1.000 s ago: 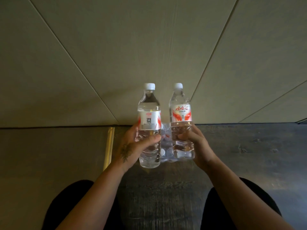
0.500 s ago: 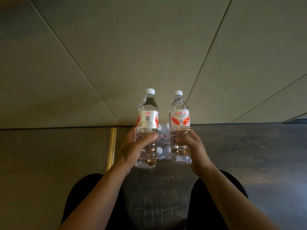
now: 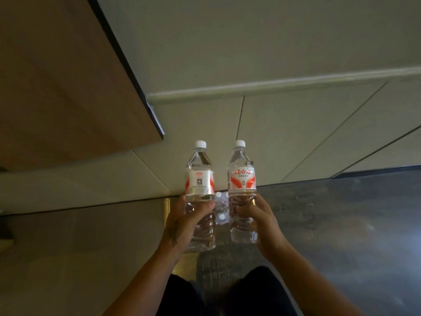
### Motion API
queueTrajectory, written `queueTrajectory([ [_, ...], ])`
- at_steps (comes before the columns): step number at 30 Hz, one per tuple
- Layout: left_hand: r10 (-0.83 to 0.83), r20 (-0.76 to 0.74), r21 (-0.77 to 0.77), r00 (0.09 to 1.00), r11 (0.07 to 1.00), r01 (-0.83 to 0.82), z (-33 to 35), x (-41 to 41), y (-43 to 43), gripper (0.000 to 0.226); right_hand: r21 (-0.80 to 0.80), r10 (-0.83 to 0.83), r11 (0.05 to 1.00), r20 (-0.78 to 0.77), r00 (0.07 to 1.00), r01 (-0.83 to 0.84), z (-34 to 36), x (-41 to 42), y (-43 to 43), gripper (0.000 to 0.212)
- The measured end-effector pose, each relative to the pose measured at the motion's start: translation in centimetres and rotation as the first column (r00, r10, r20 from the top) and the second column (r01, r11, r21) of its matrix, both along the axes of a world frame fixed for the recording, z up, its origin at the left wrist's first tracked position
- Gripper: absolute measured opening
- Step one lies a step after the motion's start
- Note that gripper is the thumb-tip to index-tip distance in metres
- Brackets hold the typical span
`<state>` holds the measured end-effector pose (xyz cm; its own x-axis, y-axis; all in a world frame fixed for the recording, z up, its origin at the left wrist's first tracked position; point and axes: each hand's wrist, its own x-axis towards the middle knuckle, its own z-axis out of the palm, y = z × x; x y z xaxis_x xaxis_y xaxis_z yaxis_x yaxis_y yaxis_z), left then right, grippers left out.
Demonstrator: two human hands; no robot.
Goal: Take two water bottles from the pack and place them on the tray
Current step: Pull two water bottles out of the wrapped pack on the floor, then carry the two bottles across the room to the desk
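Two clear water bottles with white caps and red-and-white labels are held upright, side by side, in front of me. My left hand [image 3: 182, 224] grips the lower body of the left bottle [image 3: 200, 183]. My right hand [image 3: 259, 215] grips the lower body of the right bottle [image 3: 242, 179]. Between and below them, the pack of bottles [image 3: 221, 208] lies on the floor, mostly hidden behind the two bottles. No tray is in view.
A brown wooden surface with a dark edge [image 3: 68, 87] juts in from the upper left. A pale panelled wall [image 3: 296, 122] stands ahead, with a dark floor [image 3: 341, 224] to the right and a brass floor strip [image 3: 167, 206] beside my left hand.
Both bottles have risen away from the pack, still side by side. My view has tilted up, bringing the wooden surface into sight at the upper left.
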<state>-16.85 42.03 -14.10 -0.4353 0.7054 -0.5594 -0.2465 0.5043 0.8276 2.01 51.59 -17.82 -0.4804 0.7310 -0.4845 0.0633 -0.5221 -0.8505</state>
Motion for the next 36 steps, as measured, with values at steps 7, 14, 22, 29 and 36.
queueTrajectory([
  [7,-0.010,-0.016,0.020,1.000,1.000,0.010,15.2,1.9,-2.2,0.078,0.054,0.004,0.999,-0.034,0.999,-0.002,15.3,2.4,-1.4,0.051],
  [14,-0.064,-0.050,0.077,0.997,0.995,0.068,20.6,3.7,-2.8,0.073,0.115,-0.045,0.992,-0.069,0.997,0.052,20.5,4.0,-2.8,0.071],
  [22,-0.321,0.006,0.180,0.947,0.932,0.315,22.7,5.7,-2.2,0.076,0.125,-0.308,0.941,-0.076,0.948,0.315,22.1,7.8,-7.8,0.073],
  [29,-0.642,0.011,0.210,0.766,0.751,0.626,22.6,9.8,-2.3,0.056,0.134,-0.623,0.769,-0.061,0.780,0.625,23.2,13.0,-15.5,0.073],
  [36,-0.870,0.057,0.229,0.489,0.489,0.842,20.8,16.1,-5.3,0.028,0.114,-0.843,0.534,-0.006,0.538,0.838,22.7,16.9,-26.0,0.070],
])
